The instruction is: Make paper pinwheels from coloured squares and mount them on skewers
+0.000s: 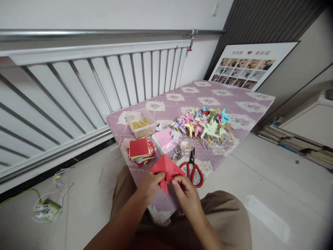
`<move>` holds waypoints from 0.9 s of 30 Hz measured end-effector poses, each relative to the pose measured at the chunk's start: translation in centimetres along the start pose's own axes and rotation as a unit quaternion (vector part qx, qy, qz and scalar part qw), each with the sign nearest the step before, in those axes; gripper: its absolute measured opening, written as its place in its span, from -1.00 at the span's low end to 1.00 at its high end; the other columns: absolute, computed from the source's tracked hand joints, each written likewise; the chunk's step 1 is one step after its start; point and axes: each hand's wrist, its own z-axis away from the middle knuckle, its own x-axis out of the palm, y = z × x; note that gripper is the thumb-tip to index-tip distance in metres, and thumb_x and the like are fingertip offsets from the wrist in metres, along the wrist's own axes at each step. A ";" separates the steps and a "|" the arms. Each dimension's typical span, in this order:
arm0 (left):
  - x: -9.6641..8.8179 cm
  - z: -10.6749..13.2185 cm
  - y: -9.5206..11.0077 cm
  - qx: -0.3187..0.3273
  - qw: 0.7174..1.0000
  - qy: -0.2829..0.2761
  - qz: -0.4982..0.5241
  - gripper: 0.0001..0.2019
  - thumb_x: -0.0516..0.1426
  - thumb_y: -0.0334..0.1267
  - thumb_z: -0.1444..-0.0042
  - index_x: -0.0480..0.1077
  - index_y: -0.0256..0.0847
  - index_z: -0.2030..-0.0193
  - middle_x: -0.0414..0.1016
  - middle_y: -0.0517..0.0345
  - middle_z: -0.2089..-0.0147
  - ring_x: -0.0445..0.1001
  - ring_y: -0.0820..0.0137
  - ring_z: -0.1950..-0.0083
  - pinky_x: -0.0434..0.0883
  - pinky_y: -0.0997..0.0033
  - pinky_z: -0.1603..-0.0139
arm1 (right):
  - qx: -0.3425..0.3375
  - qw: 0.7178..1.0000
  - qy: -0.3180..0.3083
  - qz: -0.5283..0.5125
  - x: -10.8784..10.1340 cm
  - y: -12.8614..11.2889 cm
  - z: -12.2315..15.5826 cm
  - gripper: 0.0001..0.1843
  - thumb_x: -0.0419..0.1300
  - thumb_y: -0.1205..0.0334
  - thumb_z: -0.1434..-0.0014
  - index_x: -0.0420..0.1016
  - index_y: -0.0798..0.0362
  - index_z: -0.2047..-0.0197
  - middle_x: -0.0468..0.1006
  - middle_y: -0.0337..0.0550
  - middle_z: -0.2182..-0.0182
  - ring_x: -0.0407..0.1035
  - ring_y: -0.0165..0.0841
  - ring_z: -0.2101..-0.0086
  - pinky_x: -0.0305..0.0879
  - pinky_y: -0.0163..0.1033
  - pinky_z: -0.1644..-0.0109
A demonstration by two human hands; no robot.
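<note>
A red paper square (166, 168), partly folded with flaps bent inward, is held over the near end of a low table covered by a pink patterned cloth (241, 104). My left hand (151, 185) pinches its lower left flap. My right hand (186, 192) pinches a flap at its lower right. Both hands are closed on the paper. Red-handled scissors (194, 170) lie just right of the paper.
A stack of coloured paper squares (141, 150), a clear box of wooden sticks (141, 125), pink sheets (163, 138), a small dish of pins (186, 146) and a pile of finished pinwheels (205, 126) lie on the cloth. A photo board (247, 66) leans behind. Cables (49, 208) lie on the floor, left.
</note>
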 end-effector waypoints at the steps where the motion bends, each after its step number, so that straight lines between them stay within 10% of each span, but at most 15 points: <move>1: 0.1 0.1 0.0 -0.002 1.000 -0.002 0.001 -0.82 0.33 -0.28 0.26 0.42 -0.21 0.51 0.44 0.24 0.54 0.34 0.47 0.52 0.28 0.47 0.45 | 0.001 1.000 0.007 0.002 0.1 0.0 -0.1 -0.77 0.11 0.15 -0.25 0.38 0.00 0.43 0.42 -0.23 0.47 0.33 -0.33 0.42 0.25 -0.29 0.30; 27: 0.0 0.3 -1.0 0.002 1.000 0.019 0.009 -0.74 0.38 -0.23 0.33 0.46 -0.24 0.48 0.47 0.19 0.52 0.43 0.39 0.42 0.37 0.39 0.29 | -0.011 0.996 0.057 0.065 0.3 0.0 -0.5 -0.78 0.14 0.26 -0.14 0.36 -0.01 0.53 0.39 -0.25 0.53 0.32 -0.36 0.49 0.24 -0.29 0.41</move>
